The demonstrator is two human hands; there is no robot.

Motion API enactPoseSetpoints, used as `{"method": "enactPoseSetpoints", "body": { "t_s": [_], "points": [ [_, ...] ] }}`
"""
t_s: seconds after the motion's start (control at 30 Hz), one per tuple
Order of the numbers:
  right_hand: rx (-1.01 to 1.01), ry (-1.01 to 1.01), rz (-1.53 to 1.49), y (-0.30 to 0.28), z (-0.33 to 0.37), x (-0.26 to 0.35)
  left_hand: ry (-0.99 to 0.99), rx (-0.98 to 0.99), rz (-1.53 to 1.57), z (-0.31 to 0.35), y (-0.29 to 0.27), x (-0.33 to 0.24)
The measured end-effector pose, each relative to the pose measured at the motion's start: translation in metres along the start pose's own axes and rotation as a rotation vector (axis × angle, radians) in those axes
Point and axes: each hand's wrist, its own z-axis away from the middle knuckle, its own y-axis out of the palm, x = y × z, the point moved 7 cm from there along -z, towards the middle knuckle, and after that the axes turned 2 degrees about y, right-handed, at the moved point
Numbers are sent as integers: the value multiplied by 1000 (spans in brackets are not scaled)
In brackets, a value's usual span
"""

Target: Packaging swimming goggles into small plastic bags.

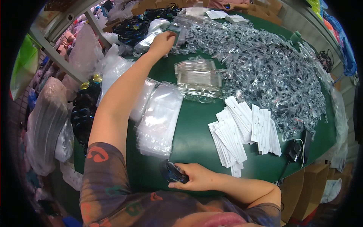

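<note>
My left hand [162, 42] reaches far across the green table, at the near-left edge of a big pile of small clear plastic packets [261, 64]. Its fingers are curled, and what lies in them, if anything, I cannot make out. Close to my body, my right hand [194, 177] is closed around black goggles [174, 172] with a glossy, bluish sheen. Beyond the goggles lies a stack of clear plastic bags [160, 113]. Farther back sits a bundle of clear pouches [199, 77]. Fanned stacks of folded white paper slips [234, 136] lie to the right.
Tangled black goggles [130, 31] are heaped at the far left, with more black items [84, 113] beside the table. A black power adapter [294, 150] with a cable sits at the right edge. Cardboard boxes [310, 189] stand below it. Another person's hand [230, 6] shows at the far side.
</note>
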Motion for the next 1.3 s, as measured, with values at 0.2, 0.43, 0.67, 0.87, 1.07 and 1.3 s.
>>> {"method": "enactPoseSetpoints", "body": {
  "t_s": [0.2,0.43,0.67,0.87,1.07,1.3],
  "points": [
    [15,39,25,-5,-2,3,7,-69,-251,-10,-48,26],
    [-59,-27,54,2,-3,-2,-51,-116,-236,8,-98,45],
    [-110,-54,46,5,3,-1,6,-55,-282,69,-147,-15],
    [-184,-71,82,4,3,-2,-2,-71,-362,122,-230,-27],
    [-182,-128,-14,2,0,-4,107,-59,-404,179,-263,-44],
    [-101,-345,483,31,8,19,176,239,-281,288,-148,-138]
  ]
}}
